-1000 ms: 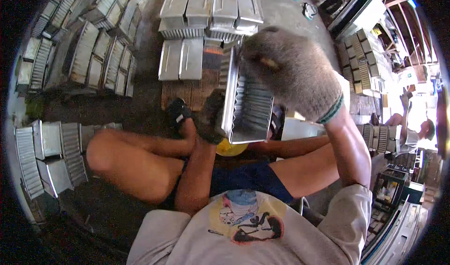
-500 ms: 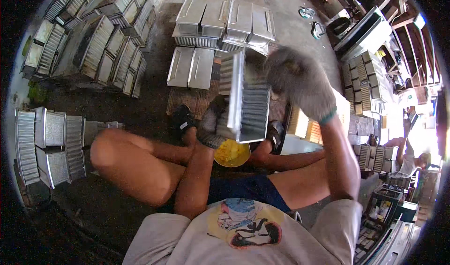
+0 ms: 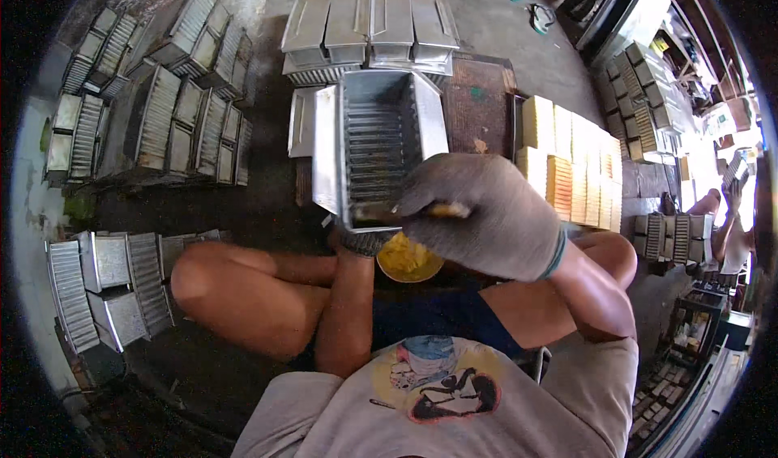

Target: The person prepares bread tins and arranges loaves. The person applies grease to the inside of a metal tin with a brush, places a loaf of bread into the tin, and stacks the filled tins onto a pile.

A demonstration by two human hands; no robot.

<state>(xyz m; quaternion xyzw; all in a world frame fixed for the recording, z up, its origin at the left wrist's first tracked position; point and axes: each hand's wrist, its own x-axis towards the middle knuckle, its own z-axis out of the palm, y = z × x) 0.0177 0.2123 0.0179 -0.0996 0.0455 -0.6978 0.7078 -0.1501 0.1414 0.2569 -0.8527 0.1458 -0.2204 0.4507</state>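
Note:
A ribbed metal loaf tin [image 3: 381, 134] is tilted over my lap, its open side facing me. My left hand [image 3: 362, 242], in a dark knit glove, supports its near end from below; the tin hides most of those fingers. Across the near rim reaches my right hand [image 3: 494, 211] in a grey-brown glove, fingers closed round what looks like a brush [image 3: 448, 210] with a yellowish handle. Glove and blur hide much of it. Under my right hand, a round bowl [image 3: 409, 268] holds a soft yellow mass.
Closed metal tins [image 3: 369, 25] are lined up ahead on a brown board [image 3: 478, 93]. Pale ribbed loaf-shaped blocks [image 3: 571, 162] lie to the right. Stacks of tins [image 3: 174, 118] fill the left, with more tins [image 3: 113, 280] nearby. Another person [image 3: 733, 223] sits far right.
The loaf tin has turned so its ribbed inside faces me, and has shifted left. My right hand has come down from the tin's far right side to its near end.

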